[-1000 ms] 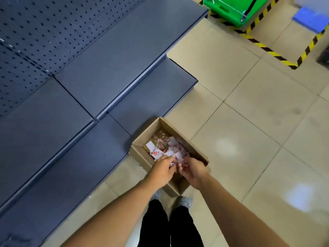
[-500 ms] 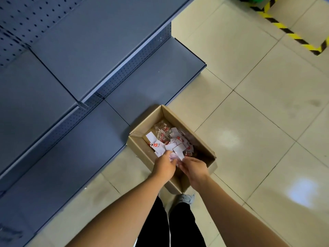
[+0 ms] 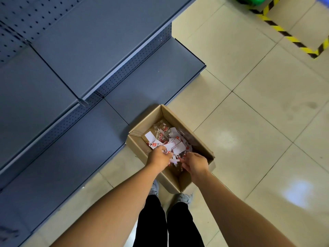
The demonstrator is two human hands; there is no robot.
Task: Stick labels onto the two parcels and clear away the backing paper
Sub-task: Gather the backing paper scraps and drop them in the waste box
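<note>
An open cardboard box [image 3: 142, 122] stands on the floor against the low shelf. Inside lie several white and red paper scraps [image 3: 175, 146] and a crumpled clear wrapper [image 3: 161, 130]. My left hand [image 3: 158, 158] and my right hand [image 3: 195, 164] hover over the box's near end, close together. Between their fingertips is a small white slip of paper [image 3: 173, 160], which both hands seem to pinch. No parcels are in view.
Grey metal shelving [image 3: 80, 68] fills the left side, its lowest shelf beside the box. Beige floor tiles [image 3: 258, 122] spread to the right. Yellow-black hazard tape [image 3: 293, 40] and a green object lie at the top right. My feet stand just behind the box.
My view has tilted down and nearer to the box. Both hands stay over its near end, working the small paper slip between them.
</note>
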